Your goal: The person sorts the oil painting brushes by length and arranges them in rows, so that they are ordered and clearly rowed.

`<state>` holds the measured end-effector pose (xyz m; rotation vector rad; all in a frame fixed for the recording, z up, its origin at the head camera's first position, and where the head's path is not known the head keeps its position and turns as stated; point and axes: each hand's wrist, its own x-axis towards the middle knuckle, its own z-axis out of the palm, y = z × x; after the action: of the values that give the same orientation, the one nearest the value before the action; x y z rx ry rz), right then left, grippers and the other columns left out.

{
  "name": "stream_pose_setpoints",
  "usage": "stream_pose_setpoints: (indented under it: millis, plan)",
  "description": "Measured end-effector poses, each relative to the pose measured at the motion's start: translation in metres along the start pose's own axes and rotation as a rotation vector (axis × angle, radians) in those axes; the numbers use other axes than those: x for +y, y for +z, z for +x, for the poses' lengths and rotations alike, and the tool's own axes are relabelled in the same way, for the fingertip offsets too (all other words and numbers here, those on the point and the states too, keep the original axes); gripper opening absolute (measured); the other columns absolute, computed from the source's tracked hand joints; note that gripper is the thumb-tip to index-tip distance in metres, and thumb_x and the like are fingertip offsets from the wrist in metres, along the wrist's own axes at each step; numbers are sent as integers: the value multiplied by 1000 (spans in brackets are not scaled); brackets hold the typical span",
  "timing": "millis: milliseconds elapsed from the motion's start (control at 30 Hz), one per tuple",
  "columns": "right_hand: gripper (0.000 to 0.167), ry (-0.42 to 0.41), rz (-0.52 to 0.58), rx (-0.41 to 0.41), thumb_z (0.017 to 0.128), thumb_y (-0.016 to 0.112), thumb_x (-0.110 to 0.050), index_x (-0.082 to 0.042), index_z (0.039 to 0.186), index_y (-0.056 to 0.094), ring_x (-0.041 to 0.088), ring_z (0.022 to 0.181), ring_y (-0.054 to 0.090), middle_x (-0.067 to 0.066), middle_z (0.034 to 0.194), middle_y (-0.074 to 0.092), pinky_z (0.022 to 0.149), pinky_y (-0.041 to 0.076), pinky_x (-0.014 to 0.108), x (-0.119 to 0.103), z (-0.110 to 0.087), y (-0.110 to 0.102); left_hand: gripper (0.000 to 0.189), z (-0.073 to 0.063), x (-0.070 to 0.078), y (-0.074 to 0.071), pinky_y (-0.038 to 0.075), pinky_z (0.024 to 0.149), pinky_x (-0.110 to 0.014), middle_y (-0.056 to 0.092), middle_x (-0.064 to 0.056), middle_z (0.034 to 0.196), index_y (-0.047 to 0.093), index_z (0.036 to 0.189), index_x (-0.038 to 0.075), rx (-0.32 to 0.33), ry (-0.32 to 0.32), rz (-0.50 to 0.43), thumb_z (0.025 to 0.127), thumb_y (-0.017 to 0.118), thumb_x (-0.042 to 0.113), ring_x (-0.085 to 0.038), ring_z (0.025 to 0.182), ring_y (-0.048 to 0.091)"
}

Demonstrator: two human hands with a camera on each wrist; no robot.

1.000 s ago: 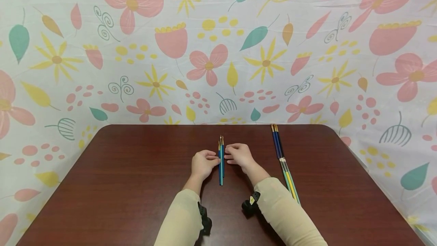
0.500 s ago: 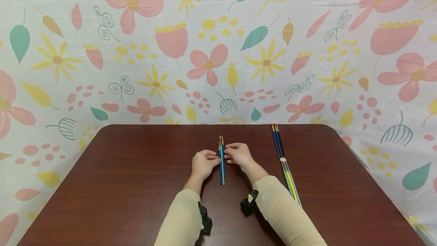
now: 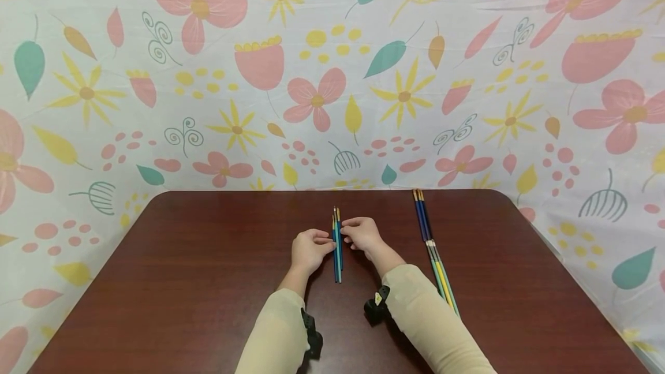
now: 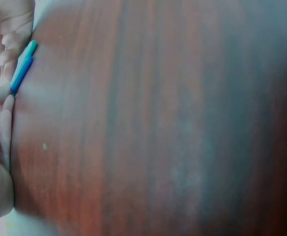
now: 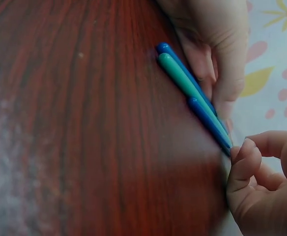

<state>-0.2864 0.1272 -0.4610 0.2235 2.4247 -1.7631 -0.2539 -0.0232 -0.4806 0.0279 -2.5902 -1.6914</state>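
Three slim paintbrushes (image 3: 337, 247), two with blue handles and one with a teal handle, lie side by side on the brown table, bristles toward the far edge. My left hand (image 3: 310, 250) holds the left side of this bunch, its thumb and index fingertips at the handle. On the other side my right hand (image 3: 365, 235) is bent inward, with fingertips at or just beside the right blue brush. In the right wrist view the handle ends (image 5: 180, 76) are staggered, and fingers hide the far part of the brushes. The left wrist view shows only handle ends (image 4: 23, 73).
At the right of the table (image 3: 208, 281) lies a row of other paintbrushes: dark blue handles (image 3: 423, 215) at the far edge, then green and yellow handles (image 3: 440, 273) nearer, partly behind my right sleeve (image 3: 426, 310). A flower-print cloth (image 3: 317, 97) hangs behind the table.
My right fingers have drawn in slightly toward the bunch and curled a little more. The near handle ends have shifted slightly right. My left hand stays nearly still.
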Motion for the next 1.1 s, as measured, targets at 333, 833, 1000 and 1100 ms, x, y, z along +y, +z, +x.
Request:
stream_pose_setpoints:
  millis: [333,833,1000,1100]
  plan:
    - [26,-7,-6,27,88,63,-10,1,111,66,9,53,56,8,73,66,45,45,20,-2,-1,6,24,2,-1,0,54,74,-32,75,-5,88,71,98,7,5,6,-2,78,77,20,-17,83,70]
    - [27,-17,-157,29,84,70,-12,0,108,67,12,53,52,8,73,64,44,40,23,-9,-4,12,22,1,0,0,54,73,-32,75,-5,86,72,95,7,7,34,23,78,77,19,-17,82,70]
    - [25,-28,-225,74,83,70,-13,0,104,69,14,61,57,11,80,66,46,44,23,-8,-4,10,24,-1,1,-1,55,74,-34,74,-7,88,71,99,5,0,22,5,79,76,18,-19,84,70]
    - [23,-17,-252,99,83,70,-14,-1,101,69,15,62,58,12,80,66,47,45,24,-8,-4,7,25,-2,2,-2,55,74,-34,74,-8,89,70,100,5,-1,17,-3,79,76,18,-20,85,70]
